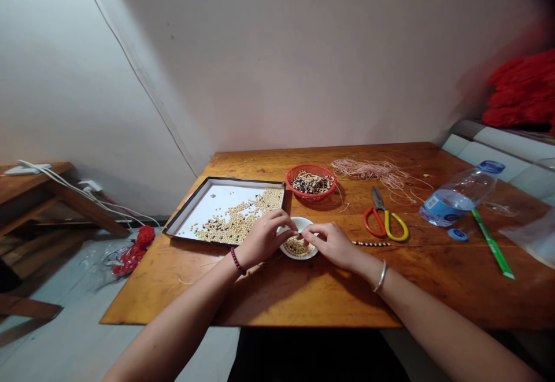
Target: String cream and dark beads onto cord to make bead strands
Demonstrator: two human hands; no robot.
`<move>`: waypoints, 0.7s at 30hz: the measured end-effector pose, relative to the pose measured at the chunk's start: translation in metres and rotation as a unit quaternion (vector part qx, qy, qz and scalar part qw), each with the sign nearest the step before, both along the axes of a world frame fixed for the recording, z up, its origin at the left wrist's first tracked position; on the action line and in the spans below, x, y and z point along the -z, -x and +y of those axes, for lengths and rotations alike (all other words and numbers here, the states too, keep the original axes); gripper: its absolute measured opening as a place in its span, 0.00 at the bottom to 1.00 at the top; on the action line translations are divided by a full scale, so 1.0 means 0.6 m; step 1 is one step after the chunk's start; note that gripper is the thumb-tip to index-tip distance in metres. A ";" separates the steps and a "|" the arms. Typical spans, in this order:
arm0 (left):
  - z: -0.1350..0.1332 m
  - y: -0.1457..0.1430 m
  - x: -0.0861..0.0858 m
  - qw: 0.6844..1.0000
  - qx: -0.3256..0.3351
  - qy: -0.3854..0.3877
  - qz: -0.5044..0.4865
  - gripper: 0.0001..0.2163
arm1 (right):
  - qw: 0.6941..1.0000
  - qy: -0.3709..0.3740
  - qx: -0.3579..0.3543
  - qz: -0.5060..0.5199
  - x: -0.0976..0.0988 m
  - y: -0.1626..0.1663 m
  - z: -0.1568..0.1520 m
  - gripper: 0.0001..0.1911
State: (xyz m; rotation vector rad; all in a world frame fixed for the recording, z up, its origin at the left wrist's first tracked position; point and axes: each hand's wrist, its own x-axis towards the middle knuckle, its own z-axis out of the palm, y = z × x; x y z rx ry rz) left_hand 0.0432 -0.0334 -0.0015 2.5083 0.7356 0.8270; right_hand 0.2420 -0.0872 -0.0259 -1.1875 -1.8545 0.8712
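Observation:
My left hand (265, 236) and my right hand (331, 244) meet over a small white dish (298, 247) of pale beads on the wooden table (303, 289). Both hands have their fingers pinched together above the dish; what they pinch is too small to make out. A short strung row of beads (371, 244) lies on the table just right of my right hand. Left of the dish sits a flat tray (225, 208) with several loose pale beads spread on its white floor.
A red basket (311, 181) of mixed beads stands behind the dish. Pink cord (377, 169) lies tangled at the back. Scissors (385, 220) with orange and yellow handles, a lying water bottle (460, 193), its blue cap (457, 234) and a green stick (492, 244) are to the right.

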 end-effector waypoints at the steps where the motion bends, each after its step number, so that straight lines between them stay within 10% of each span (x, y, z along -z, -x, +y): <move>1: 0.000 0.001 0.000 1.000 0.002 -0.016 0.005 0.09 | 1.000 0.003 0.000 0.012 -0.001 0.000 0.000 0.16; 14: 0.008 0.013 -0.005 0.998 -0.034 -0.040 0.040 0.06 | 0.998 0.035 0.037 -0.023 0.006 0.003 0.001 0.17; 21: 0.118 0.127 0.005 0.913 -0.325 -0.071 0.237 0.08 | 0.996 0.079 0.034 0.038 0.008 0.002 0.003 0.17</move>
